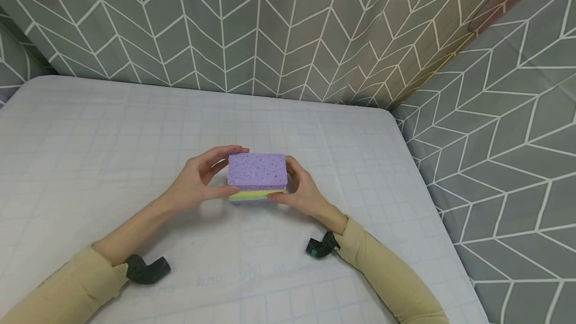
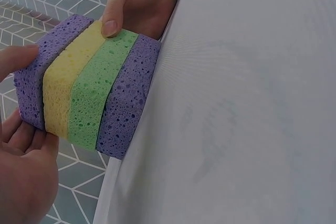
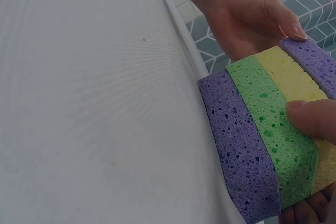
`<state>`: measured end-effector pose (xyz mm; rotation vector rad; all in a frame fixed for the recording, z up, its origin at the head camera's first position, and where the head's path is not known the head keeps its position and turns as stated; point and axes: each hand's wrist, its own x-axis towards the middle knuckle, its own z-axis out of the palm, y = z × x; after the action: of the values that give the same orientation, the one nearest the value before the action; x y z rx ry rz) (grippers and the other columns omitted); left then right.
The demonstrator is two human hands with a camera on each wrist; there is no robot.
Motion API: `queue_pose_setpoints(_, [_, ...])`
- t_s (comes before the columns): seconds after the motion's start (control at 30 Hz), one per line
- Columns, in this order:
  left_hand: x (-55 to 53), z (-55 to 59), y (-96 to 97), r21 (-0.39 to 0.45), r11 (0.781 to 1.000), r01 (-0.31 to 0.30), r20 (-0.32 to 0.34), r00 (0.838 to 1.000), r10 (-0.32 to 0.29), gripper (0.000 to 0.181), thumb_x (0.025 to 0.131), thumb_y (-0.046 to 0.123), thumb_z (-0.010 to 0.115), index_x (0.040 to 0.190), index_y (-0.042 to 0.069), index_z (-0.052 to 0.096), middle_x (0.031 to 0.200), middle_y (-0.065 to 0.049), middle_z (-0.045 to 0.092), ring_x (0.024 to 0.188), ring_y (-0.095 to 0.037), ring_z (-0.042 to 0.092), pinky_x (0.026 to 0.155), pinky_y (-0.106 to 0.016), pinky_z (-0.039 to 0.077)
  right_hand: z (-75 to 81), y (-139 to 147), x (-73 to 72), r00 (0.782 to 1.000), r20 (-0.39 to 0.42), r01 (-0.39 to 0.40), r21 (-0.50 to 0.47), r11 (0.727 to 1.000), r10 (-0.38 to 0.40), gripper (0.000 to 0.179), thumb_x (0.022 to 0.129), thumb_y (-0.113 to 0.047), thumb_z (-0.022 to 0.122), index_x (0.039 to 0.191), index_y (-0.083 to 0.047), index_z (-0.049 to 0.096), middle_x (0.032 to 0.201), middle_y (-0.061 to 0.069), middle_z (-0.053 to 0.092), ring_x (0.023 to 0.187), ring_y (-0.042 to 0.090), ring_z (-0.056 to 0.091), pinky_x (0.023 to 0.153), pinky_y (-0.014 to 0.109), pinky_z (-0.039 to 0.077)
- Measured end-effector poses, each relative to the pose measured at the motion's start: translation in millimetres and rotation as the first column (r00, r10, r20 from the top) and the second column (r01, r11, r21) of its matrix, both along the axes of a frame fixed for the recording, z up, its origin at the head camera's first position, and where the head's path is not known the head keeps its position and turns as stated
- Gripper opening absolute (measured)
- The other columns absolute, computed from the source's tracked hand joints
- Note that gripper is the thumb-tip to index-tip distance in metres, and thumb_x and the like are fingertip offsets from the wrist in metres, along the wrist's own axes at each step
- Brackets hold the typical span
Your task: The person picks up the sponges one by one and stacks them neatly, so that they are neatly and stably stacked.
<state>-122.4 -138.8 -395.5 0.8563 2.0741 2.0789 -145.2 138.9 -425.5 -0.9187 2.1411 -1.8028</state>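
Four layers of sponge form a stack on the white table: a purple sponge (image 1: 257, 170) on top, a yellow sponge (image 2: 60, 90) beneath it, then a green sponge (image 2: 94, 98), and another purple sponge (image 2: 128, 93) at the bottom. My left hand (image 1: 191, 186) grips the top purple sponge at its left end, thumb on the near side and fingers on the far side. At the right end, my right hand (image 1: 307, 193) holds the stack, its thumb pressing across the green and yellow layers. The right fingers are mostly hidden behind the sponges.
The table (image 1: 112, 129) has a white cover with a faint grid and some creases. Grey curtains (image 1: 243, 29) with white chevron lines hang behind it and along the right. Black wrist devices (image 1: 147, 270) sit at both sleeves.
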Motion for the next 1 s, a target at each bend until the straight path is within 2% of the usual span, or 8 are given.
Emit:
queue_pose_setpoints(0.23, [0.3,-0.1,-0.1,-0.014,1.0,-0.004,0.016,1.0,0.004,0.075,0.077,-0.012,0.078,0.144,0.0,0.047,0.146,-0.013,0.051,0.138,-0.016,0.045,0.117,-0.022,0.035,-1.3,0.3,-0.5,1.0,-0.013,0.009,0.015,1.0,-0.009,0.08,0.074,0.001,0.079,0.143,-0.007,0.042,0.136,0.01,0.056,0.128,0.021,0.051,0.123,0.044,0.027])
queue_pose_setpoints(0.7, [0.4,-2.1,-0.7,-0.019,1.0,0.005,0.003,1.0,-0.004,0.074,0.077,-0.011,0.078,0.144,0.0,0.046,0.146,-0.014,0.051,0.138,-0.016,0.044,0.117,-0.023,0.034,-0.7,0.1,-0.4,1.0,0.014,0.011,0.012,1.0,-0.011,0.078,0.074,0.001,0.08,0.143,-0.006,0.042,0.137,0.01,0.056,0.129,0.021,0.05,0.123,0.043,0.026])
queue_pose_setpoints(1.0, [0.3,-2.1,-0.7,-0.035,0.999,0.006,-0.003,1.0,-0.006,0.076,0.077,-0.011,0.078,0.145,0.002,0.046,0.147,-0.013,0.05,0.139,-0.016,0.043,0.117,-0.022,0.034,-0.5,0.2,-1.0,1.0,-0.003,0.008,0.015,1.0,-0.008,0.079,0.074,0.001,0.08,0.143,-0.005,0.042,0.136,0.011,0.056,0.127,0.02,0.051,0.123,0.043,0.027])
